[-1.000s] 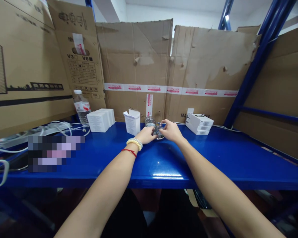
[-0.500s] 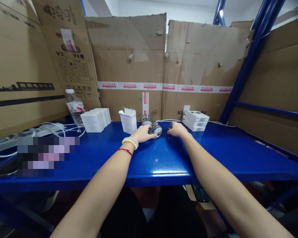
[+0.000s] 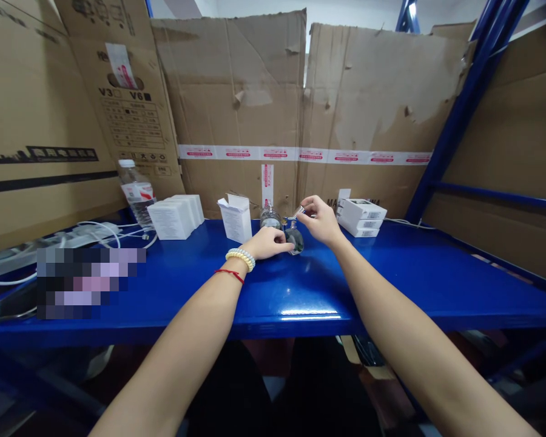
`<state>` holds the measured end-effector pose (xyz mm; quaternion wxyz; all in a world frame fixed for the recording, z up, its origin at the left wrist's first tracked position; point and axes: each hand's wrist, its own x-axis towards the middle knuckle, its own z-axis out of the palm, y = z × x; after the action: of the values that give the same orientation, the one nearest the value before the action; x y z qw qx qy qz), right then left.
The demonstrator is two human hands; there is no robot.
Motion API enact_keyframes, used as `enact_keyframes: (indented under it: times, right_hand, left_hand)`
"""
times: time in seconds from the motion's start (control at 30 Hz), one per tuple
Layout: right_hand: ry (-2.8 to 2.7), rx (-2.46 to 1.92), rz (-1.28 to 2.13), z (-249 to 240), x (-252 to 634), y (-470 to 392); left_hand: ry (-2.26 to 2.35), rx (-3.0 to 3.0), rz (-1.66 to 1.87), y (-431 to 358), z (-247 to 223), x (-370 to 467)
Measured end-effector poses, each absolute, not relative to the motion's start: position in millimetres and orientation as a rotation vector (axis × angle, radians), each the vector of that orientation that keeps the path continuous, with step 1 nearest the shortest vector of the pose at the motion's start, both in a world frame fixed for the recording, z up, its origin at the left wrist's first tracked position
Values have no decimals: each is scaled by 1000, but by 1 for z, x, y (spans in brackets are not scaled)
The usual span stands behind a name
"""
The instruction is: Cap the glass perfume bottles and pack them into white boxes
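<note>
A round glass bottle (image 3: 295, 240) stands on the blue table (image 3: 300, 279), its neck uncovered. My left hand (image 3: 268, 244) grips it from the left side. Just above its neck, my right hand (image 3: 318, 220) pinches a small shiny cap (image 3: 299, 211) between thumb and fingers. Behind my left hand is a second round glass bottle (image 3: 270, 217), partly hidden by that hand. To the left of these stands a white box (image 3: 235, 220) with its top flaps up.
White boxes (image 3: 173, 218) stand in a row at the left, near a water bottle (image 3: 137, 193) and white cables (image 3: 113, 233). More white boxes (image 3: 361, 217) are stacked at the right. Cardboard sheets (image 3: 241, 115) line the back.
My right hand has risen and moved left, and a cap now shows in its fingers above the bottle. The bottle in my left hand has shifted slightly right and stands more upright.
</note>
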<state>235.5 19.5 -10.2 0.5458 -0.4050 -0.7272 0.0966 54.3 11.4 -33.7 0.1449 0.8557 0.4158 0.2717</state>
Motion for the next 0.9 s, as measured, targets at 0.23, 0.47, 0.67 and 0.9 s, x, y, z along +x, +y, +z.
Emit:
enact_keyframes:
  times: [0.23, 0.47, 0.67, 0.9]
  right_hand:
    - [-1996, -963, 162, -15, 238, 19]
    - [-2227, -1088, 339, -20, 239, 18]
    - [-2163, -1161, 454, -22, 237, 22]
    - [-2040, -1169, 520, -31, 241, 35]
  left_hand:
    - [1373, 2470, 813, 17, -36, 52]
    - [1505, 2487, 791, 25, -42, 48]
    - [1537, 2579, 895, 23, -39, 49]
    - [1668, 2380, 1975, 5, -17, 51]
